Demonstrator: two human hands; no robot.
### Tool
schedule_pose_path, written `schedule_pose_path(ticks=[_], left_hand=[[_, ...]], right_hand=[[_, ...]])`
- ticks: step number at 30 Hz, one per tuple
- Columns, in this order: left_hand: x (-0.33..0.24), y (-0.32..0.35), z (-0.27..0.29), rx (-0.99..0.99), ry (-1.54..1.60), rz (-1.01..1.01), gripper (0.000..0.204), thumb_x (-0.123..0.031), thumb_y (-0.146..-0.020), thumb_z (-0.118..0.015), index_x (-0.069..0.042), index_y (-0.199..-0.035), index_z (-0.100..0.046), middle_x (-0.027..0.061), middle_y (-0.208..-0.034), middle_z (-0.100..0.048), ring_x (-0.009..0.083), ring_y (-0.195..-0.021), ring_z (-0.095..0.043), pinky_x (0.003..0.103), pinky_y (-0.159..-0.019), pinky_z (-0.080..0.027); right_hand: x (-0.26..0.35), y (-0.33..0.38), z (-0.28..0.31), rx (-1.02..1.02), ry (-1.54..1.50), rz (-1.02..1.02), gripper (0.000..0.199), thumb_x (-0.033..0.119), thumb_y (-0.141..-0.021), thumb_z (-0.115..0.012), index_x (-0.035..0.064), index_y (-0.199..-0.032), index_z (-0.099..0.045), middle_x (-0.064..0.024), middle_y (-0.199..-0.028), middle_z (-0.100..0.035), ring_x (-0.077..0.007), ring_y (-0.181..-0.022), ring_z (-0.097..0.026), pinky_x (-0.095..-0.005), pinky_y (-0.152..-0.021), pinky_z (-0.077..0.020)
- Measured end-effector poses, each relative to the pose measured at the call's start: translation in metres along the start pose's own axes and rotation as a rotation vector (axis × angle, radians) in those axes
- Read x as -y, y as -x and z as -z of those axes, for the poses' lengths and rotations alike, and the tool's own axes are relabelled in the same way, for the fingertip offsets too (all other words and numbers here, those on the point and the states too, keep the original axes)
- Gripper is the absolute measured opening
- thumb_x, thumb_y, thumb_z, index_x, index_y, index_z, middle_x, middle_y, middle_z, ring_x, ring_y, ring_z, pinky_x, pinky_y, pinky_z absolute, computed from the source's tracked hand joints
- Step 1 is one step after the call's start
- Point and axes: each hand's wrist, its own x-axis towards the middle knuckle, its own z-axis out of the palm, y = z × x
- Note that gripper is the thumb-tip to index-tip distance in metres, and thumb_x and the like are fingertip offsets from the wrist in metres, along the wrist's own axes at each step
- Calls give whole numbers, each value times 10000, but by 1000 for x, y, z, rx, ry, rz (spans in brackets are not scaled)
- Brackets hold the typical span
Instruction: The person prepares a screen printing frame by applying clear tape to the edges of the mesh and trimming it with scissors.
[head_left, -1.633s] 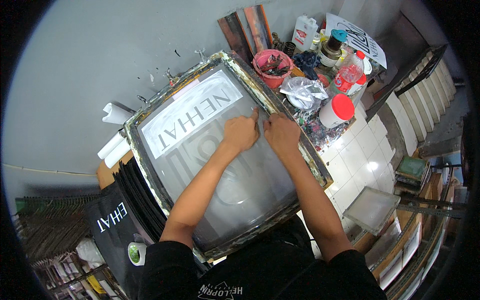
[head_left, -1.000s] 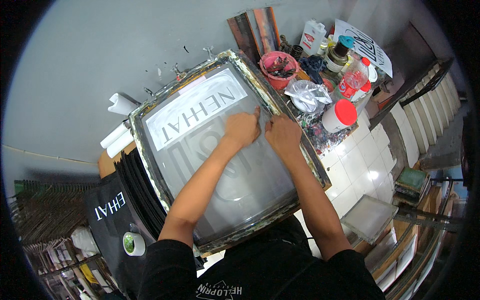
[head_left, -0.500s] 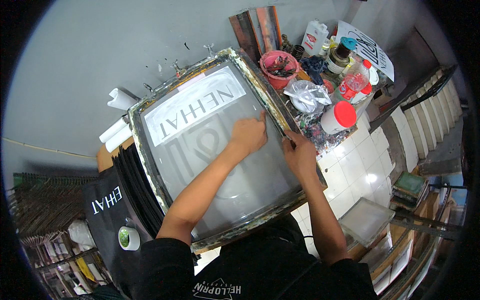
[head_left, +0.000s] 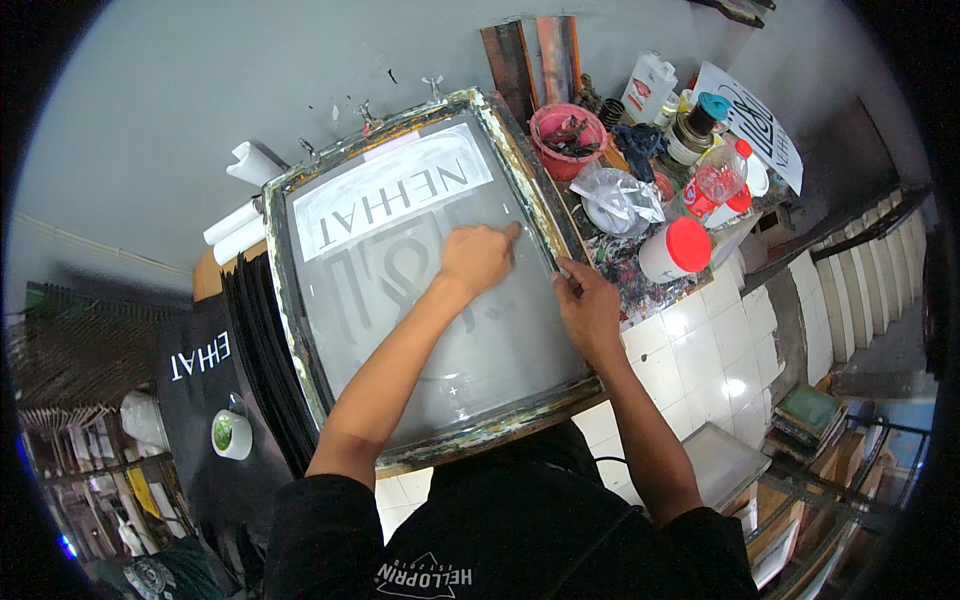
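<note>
A silk-screen frame with paint-stained wooden rails lies tilted in front of me, its grey mesh stretched across it. Through the mesh shows a faint mirrored design. White paper with dark lettering lies in the far part. My left hand is on the mesh near the right rail, mostly closed, one finger stretched toward the rail. Its palm side is hidden. My right hand pinches the right rail, thumb and forefinger at its inner edge; whether something thin is between them is too small to tell.
Hinge clamps line the frame's far edge. A cluttered bench at the right holds a pink bucket, a red-lidded white jar, a plastic bottle and paint cans. Dark sheets and a tape roll are at the left.
The view has turned slightly, shifting the frame in it. My left hand's stretched finger points more to the right now. My right hand stays at the right rail.
</note>
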Motion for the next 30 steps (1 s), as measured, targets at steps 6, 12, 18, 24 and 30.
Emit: schedule_pose_path(ticks=[6, 12, 18, 24, 30], left_hand=[[-28, 22, -9, 126, -27, -51, 504, -190, -884, -565, -94, -1376, -612, 198, -783, -724, 365, -734, -715, 439, -708, -569], [-11, 17, -1, -174, 1093, 446, 557, -167, -982, -552, 56, -1473, -413, 195, -1073, -709, 263, -982, -694, 386, -858, -548], [-58, -11, -18, -331, 1700, 746, 743, -270, -1038, -537, 56, -1566, -128, 241, -1406, -544, 329, -1320, -506, 443, -1102, -404], [-66, 12, -26, -456, 2126, 481, 810, -438, -1040, -521, 55, -1563, -146, 214, -1536, -409, 302, -1421, -389, 433, -1185, -283], [-68, -32, -42, -729, 1982, 512, 858, -488, -1057, -445, 27, -1601, -26, 201, -1678, -133, 288, -1550, -163, 417, -1264, -112]], right_hand=[[3, -3, 4, 96, -17, -30, 320, 161, -907, -683, 7, -1186, -704, -192, -931, -706, -293, -774, -689, -385, -736, -542], [-5, -4, 9, 145, -84, -16, 352, 180, -916, -680, -4, -1216, -692, -214, -1014, -718, -287, -792, -694, -378, -746, -545], [-11, -9, 10, 182, -99, 19, 352, 184, -916, -682, -2, -1214, -695, -202, -976, -716, -299, -780, -691, -394, -735, -539], [-11, -9, 9, 151, -111, 47, 330, 175, -919, -678, -5, -1195, -702, -183, -884, -688, -269, -714, -663, -384, -673, -514], [-10, -6, 9, 173, -115, 66, 305, 161, -924, -674, 4, -1183, -705, -173, -904, -695, -236, -718, -666, -362, -674, -518]])
